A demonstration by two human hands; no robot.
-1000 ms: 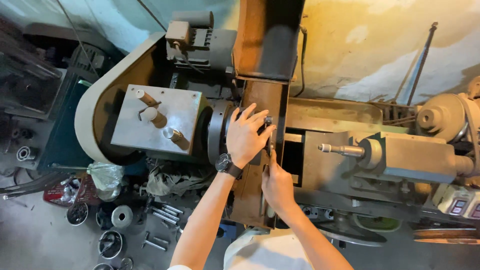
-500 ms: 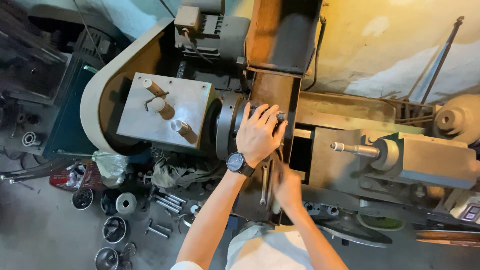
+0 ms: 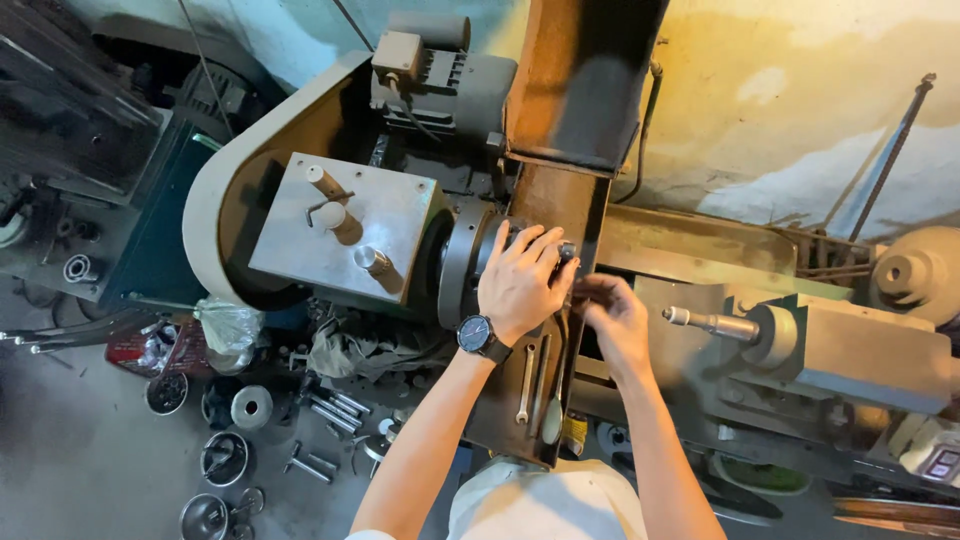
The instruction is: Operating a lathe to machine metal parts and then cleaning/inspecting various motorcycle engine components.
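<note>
Hands work at a big old lathe, seen from above; the left hand (image 3: 522, 280), with a dark watch (image 3: 475, 333) on its wrist, lies spread over the round chuck (image 3: 470, 258), fingers curled around its front edge, so the chuck sits right under the palm; the right hand (image 3: 612, 318) is just beside it, touching the same spot at the chuck's face, fingers bent in; I cannot tell if it holds anything, because the fingers hide it; a grey gear box (image 3: 340, 228) with three knobs stands left of the chuck; a pointed tailstock (image 3: 800, 340) sits well apart on the right; wrenches (image 3: 528, 380) lie on the brown tray (image 3: 510, 425) below the left wrist.
</note>
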